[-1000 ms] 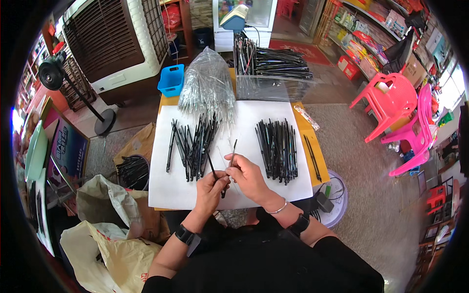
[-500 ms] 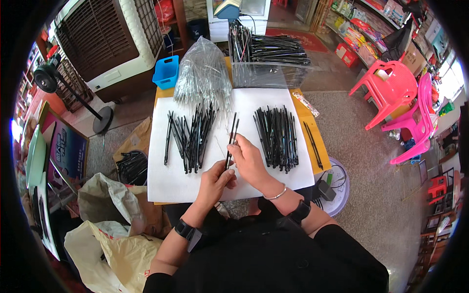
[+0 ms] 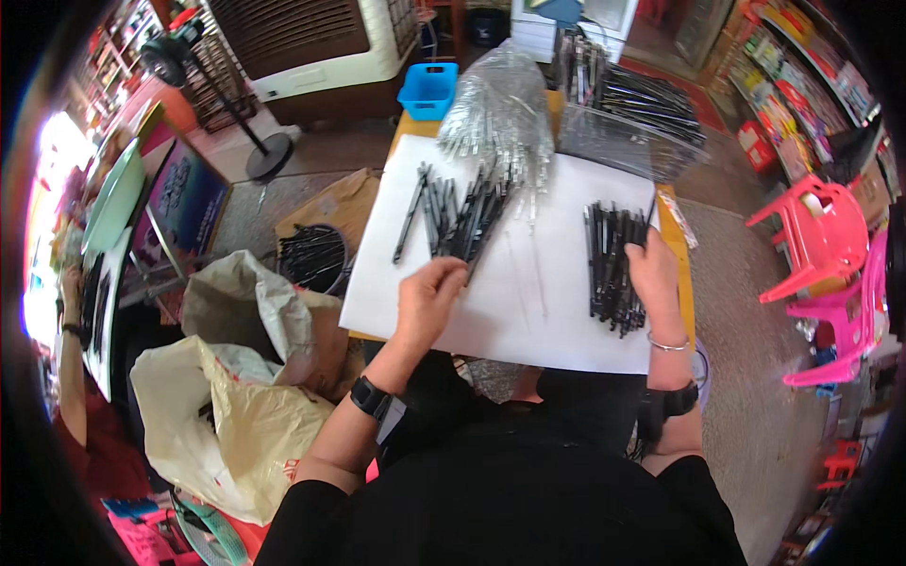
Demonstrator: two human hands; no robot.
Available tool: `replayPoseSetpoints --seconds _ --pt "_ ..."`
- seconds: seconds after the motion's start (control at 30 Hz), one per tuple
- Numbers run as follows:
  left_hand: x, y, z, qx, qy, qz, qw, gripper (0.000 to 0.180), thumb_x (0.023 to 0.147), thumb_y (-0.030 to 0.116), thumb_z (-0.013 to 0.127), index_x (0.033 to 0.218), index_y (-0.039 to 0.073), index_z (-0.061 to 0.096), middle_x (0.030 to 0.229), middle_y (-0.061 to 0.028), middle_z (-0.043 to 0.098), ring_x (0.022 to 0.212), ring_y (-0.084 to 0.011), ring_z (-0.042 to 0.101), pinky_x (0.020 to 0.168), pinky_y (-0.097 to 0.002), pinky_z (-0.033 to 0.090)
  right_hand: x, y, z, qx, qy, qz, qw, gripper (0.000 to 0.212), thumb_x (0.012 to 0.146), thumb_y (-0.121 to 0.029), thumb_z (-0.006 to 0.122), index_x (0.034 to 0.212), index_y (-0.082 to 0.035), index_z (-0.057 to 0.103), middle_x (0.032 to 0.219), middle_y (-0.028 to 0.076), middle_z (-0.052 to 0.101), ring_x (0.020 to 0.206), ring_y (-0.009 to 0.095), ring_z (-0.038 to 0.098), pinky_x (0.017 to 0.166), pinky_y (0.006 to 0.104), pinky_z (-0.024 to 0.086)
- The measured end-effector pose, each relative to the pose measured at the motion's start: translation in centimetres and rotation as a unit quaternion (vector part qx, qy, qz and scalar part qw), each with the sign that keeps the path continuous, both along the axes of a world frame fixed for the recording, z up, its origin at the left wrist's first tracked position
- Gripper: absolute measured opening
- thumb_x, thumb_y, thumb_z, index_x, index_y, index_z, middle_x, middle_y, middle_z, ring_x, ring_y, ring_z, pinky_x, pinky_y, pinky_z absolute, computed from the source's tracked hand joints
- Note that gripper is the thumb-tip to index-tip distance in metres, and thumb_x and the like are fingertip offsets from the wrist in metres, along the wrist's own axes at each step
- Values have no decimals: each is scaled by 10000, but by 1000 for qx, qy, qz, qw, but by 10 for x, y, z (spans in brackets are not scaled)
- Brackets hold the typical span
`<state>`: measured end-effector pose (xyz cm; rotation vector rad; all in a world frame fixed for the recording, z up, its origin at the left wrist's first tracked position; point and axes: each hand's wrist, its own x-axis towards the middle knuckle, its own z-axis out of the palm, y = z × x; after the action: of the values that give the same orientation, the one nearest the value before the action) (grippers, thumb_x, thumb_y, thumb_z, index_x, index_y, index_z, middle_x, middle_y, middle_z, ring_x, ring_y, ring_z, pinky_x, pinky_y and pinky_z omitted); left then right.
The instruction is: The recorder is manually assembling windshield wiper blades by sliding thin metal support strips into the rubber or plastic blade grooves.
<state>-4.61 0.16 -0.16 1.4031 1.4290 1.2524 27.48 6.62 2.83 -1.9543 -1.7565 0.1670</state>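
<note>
Two groups of slim, glossy black rods lie on a white sheet (image 3: 566,340) on the table. At the lower ends of the left group (image 3: 439,217) is my left hand (image 3: 429,297), its thumb and fingers pinched on a rod end. Over the right group (image 3: 609,269), my right hand (image 3: 653,264) is closed around a black rod (image 3: 651,206) whose tip sticks up past the fingers. My palm hides the rest of that rod. Between the hands, thin pale wires (image 3: 524,274) lie on the sheet.
Beyond the rods stand a clear plastic bag (image 3: 500,104) of thin silvery pieces, a blue basket (image 3: 427,91) and a clear bin (image 3: 604,146) of black rods. Open sacks (image 3: 236,415) and a bucket of rods (image 3: 316,259) are at left. Another person's arm (image 3: 71,363) shows at far left.
My hands, together over the middle with a black rod, have parted: the left to the left group, the right to the right group with a rod. The whole view has shifted.
</note>
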Motion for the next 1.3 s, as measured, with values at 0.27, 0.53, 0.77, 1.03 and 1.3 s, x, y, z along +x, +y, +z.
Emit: replayPoseSetpoints --seconds 0.27,0.53,0.77,1.03,1.3 --pt "-73 41 -14 24 408 162 898 241 778 171 650 985 49 632 874 -139 624 790 -314 622 718 -424 489 -26 -11 -5 55 -50 -5 997 357 841 -196 586 1128 11 539 1014 208 578 899 388 588 775 452 479" --pt "-86 41 -10 -51 336 162 926 220 774 147 532 873 14 677 777 -208 653 752 -351 645 705 -426 504 -89 -37 -17 31 154 237 959 190 839 -188 574 915 -18 610 860 156 598 789 336 597 714 416 473" --pt "-78 8 0 -99 -72 141 983 152 891 59 485 993 -48 520 834 -93 561 603 -159 591 511 -264 504 -130 -48 -37 -29 3 215 976 178 799 -144 566 738 22 583 771 200 605 695 346 619 641 423 500" --pt "-40 -1 24 -77 -290 46 953 179 886 -2 500 1062 -23 474 947 -146 587 758 -193 611 664 -300 544 -131 -41 -36 -48 -22 205 977 175 775 -123 528 755 44 574 718 221 613 675 374 616 643 448 495" --pt "8 -3 3 -132 -380 -118 908 193 857 -83 517 1021 13 481 969 -141 598 849 -226 648 759 -329 568 -99 -53 -2 -107 266 212 934 139 847 -76 487 889 42 545 663 118 577 564 223 580 565 333 483"
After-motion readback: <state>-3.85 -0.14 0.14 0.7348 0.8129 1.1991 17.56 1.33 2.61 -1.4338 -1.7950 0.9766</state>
